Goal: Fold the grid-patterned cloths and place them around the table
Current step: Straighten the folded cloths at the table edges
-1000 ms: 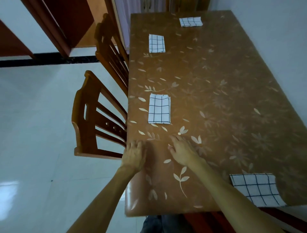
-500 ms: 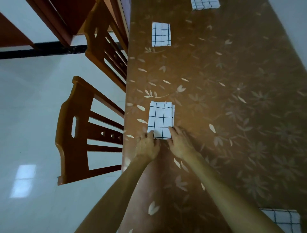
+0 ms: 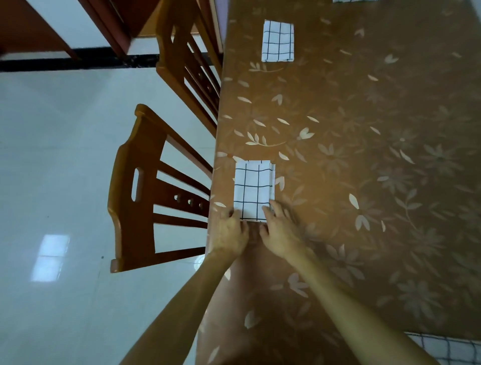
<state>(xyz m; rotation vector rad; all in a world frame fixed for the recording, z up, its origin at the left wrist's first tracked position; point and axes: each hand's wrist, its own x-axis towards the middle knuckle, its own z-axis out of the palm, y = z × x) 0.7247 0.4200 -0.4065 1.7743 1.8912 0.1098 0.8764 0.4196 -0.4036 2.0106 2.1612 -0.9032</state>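
Floor (image 3: 65,169): pale glossy tile with a window glare, left of the middle cloth.
Surface (image 3: 364,182): brown with a smooth sheen, printed with cream leaves and faint flowers; cut off by the frame.
Chairs: orange-brown wood with slatted backs. The near chair (image 3: 140,187) is just left of the middle cloth, the far chair (image 3: 182,60) beyond it to the left.
Cloths: white with a thin black grid.
- The middle cloth (image 3: 253,187) is a folded rectangle lying flat.
- A second folded cloth (image 3: 278,41) lies well beyond it.
- A corner cloth (image 3: 453,349) lies nearer and to the right, cut off.
- A top-edge cloth (image 3: 354,1) shows only as a sliver.

Left grip (image 3: 233,233): touches the middle cloth's near left corner; its fingers are foreshortened, so I cannot tell if it pinches.
Right grip (image 3: 282,232): fingers spread wide and flat on the near right corner.
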